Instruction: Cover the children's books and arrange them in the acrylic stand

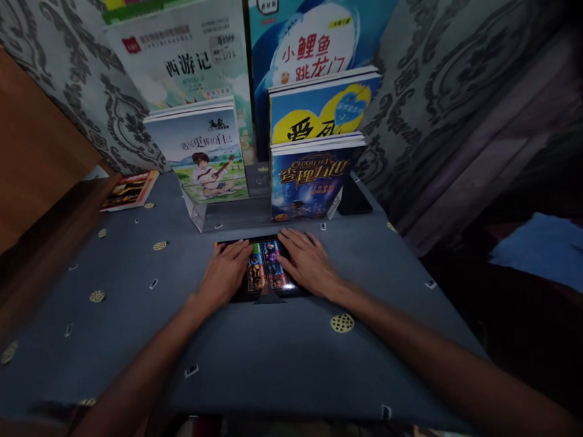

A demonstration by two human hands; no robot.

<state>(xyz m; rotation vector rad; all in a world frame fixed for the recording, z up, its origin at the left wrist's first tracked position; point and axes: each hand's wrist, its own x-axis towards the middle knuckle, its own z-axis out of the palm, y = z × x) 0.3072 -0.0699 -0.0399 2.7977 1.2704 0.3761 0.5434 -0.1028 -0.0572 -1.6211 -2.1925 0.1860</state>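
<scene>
A dark, glossy book (267,271) lies flat on the cloth-covered table (259,355), its upward side printed with two columns of small bright pictures. On its left end rests my left hand (230,265), fingers stretched toward the pictures. Over the right end lies my right hand (305,260), with the thumb apart from the fingers and touching near the right column. Both hands press down flat rather than wrapping around the book, and they cover its two ends.
Behind the book, a clear stand (233,214) holds several upright books, including a blue one (313,179) and one with a guitar player (212,164). A small book (130,190) lies at left. A dark flat object (354,198) sits right of the stand.
</scene>
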